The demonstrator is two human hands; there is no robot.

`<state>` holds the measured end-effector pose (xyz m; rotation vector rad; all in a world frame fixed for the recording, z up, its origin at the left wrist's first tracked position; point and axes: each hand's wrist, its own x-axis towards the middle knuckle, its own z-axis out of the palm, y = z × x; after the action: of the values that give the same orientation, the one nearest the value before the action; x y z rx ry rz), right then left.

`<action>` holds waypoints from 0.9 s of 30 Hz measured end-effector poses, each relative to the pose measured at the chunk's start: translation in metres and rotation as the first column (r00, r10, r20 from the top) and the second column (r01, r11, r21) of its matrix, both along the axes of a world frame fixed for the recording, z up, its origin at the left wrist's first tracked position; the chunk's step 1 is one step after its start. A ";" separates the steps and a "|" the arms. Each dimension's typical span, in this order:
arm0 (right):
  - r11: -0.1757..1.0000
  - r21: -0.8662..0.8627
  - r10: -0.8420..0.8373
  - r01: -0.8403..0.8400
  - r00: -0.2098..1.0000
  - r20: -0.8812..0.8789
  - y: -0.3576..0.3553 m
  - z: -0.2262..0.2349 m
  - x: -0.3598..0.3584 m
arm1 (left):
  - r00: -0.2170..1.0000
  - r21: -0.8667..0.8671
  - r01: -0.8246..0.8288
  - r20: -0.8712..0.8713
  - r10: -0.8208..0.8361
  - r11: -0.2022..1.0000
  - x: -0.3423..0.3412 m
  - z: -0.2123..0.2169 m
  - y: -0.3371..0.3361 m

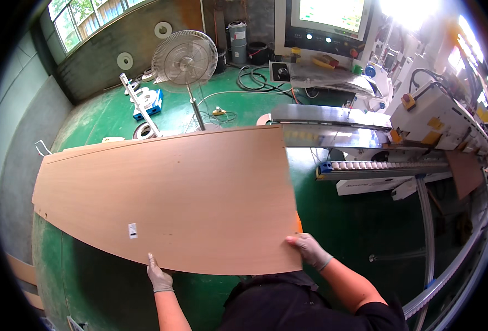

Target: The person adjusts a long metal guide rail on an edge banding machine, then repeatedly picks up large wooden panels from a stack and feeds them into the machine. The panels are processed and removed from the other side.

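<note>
A large light-brown wood panel (pixel 200 193) stretches out in front of me, from the far left to just right of my body. Wearing a pale glove, my left hand (pixel 158 276) grips its near edge, thumb on top and fingers hidden underneath. At the panel's near right corner, my right hand (pixel 310 251), also gloved, is closed on the right edge. A small white label (pixel 133 230) is stuck on the surface near my left hand. Along the far edge, another board edge (pixel 89 157) shows beneath or behind the panel.
At the right stands a white machine (pixel 440 118) with a metal bed (pixel 332 132) and a roller rail (pixel 387 165). A monitor (pixel 326 19) is beyond it. A pedestal fan (pixel 185 62) stands past the panel's far edge. Hoses (pixel 257 80) lie on the green floor (pixel 227 102).
</note>
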<state>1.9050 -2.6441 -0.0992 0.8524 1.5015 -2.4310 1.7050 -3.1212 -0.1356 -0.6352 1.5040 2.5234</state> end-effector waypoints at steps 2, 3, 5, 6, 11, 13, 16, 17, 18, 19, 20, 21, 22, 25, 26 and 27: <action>0.988 0.111 -0.114 0.110 0.993 0.037 0.039 -0.027 0.030 | 0.998 0.078 -0.002 0.070 -0.003 0.997 -0.006 -0.012 0.002; 0.963 0.228 -0.155 0.142 0.987 0.037 0.061 -0.045 0.051 | 0.996 0.127 0.002 0.087 -0.013 0.992 -0.007 -0.017 0.002; 0.921 0.269 -0.307 0.281 0.950 0.058 0.089 -0.040 0.080 | 0.992 0.213 0.010 0.120 -0.036 0.977 0.000 -0.021 0.000; 0.900 0.285 -0.355 0.331 0.934 0.034 0.120 -0.055 0.108 | 0.990 0.231 0.054 0.115 -0.083 0.971 0.002 -0.023 0.001; 0.696 0.507 -0.624 0.508 0.778 0.077 0.209 -0.052 0.193 | 0.982 0.272 0.058 0.160 -0.105 0.960 0.003 -0.024 -0.010; 0.484 0.866 -0.563 0.127 0.802 0.197 0.245 -0.055 0.223 | 0.965 0.311 -0.059 0.262 -0.026 0.949 0.003 -0.018 0.008; 0.220 0.970 -0.648 -0.106 0.727 0.226 0.272 -0.056 0.237 | 0.925 0.138 -0.067 0.381 0.010 0.988 0.021 -0.012 0.044; 0.226 0.963 -0.685 -0.144 0.680 0.262 0.272 -0.041 0.218 | 0.911 -0.016 0.002 0.411 0.004 1.000 0.030 -0.008 0.048; 0.207 0.969 -0.712 -0.136 0.658 0.245 0.273 -0.034 0.212 | 0.897 0.001 0.031 0.441 -0.028 1.000 0.023 -0.011 0.046; 0.224 0.964 -0.730 -0.144 0.631 0.264 0.280 -0.030 0.213 | 0.875 0.032 0.054 0.480 -0.062 0.998 0.020 -0.021 0.048; 0.240 0.959 -0.744 -0.151 0.606 0.282 0.288 -0.027 0.215 | 0.850 0.062 0.072 0.518 -0.093 0.996 0.015 -0.031 0.049; 0.255 0.953 -0.756 -0.166 0.581 0.303 0.298 -0.023 0.217 | 0.849 0.053 0.107 0.515 -0.119 0.993 0.014 -0.039 0.058; 0.300 0.943 -0.765 -0.144 0.554 0.328 0.307 -0.021 0.216 | 0.849 0.041 0.138 0.510 -0.139 0.990 0.011 -0.045 0.064; 0.336 0.936 -0.729 -0.106 0.600 0.330 0.334 -0.014 0.202 | 0.839 -0.072 0.330 0.480 -0.257 0.941 -0.011 -0.102 0.025; 0.369 0.926 -0.727 -0.077 0.596 0.340 0.339 -0.007 0.189 | 0.833 -0.123 0.393 0.467 -0.296 0.911 -0.015 -0.119 0.014; 0.365 0.928 -0.732 -0.074 0.593 0.335 0.346 -0.007 0.193 | 0.840 -0.142 0.325 0.498 -0.217 0.935 -0.018 -0.113 0.034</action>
<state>2.0979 -2.2983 -0.1066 2.2446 2.2786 -0.7920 1.6873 -3.0874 -0.2485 -0.9166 1.5585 1.8243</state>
